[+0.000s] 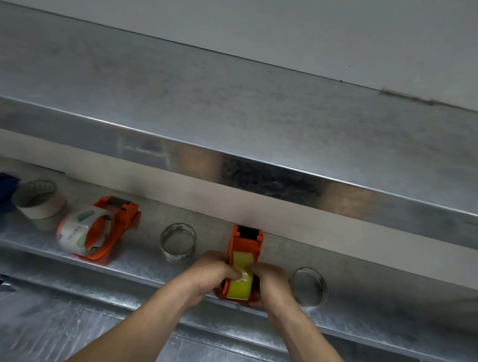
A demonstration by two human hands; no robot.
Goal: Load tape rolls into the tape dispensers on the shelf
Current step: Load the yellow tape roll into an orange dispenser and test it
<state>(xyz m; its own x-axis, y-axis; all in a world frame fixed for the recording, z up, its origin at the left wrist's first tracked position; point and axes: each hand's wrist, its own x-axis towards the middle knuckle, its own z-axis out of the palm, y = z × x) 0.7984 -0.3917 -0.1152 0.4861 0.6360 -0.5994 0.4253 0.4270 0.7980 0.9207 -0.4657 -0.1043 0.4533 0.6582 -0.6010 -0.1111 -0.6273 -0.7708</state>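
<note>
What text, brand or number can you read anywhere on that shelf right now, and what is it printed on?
Nothing reads cleanly.
Clear tape roll in the left orange dispenser: green and grey print, too blurred to read.
Loose clear roll: dark marks inside, too small to read.
Yellow tape roll and the middle orange dispenser: no lettering shows.

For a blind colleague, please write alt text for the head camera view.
The left hand and the right hand hold a yellow tape roll in an orange dispenser on a metal shelf. A clear roll stands on its left.
</note>
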